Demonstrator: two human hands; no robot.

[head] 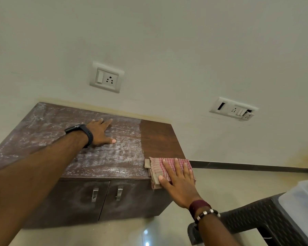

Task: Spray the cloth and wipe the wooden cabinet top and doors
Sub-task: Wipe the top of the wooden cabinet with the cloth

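Observation:
A low wooden cabinet stands against the wall; its top (60,132) is mostly dusty white, while a strip at the right end (158,139) is clean dark brown. A folded red-checked cloth (156,172) lies at the front right corner, hanging a little over the edge. My right hand (178,181) presses flat on the cloth with straight, spread fingers. My left hand (100,133), with a black watch on its wrist, rests flat on the dusty top toward the back. Two dusty doors (82,197) with metal handles face me below. No spray bottle is in view.
Two switch-and-socket plates (106,77) (234,109) are on the wall above and right of the cabinet. A dark wicker-pattern piece of furniture (252,221) carrying a translucent plastic box (302,201) stands at the lower right. The floor is glossy beige tile (149,233).

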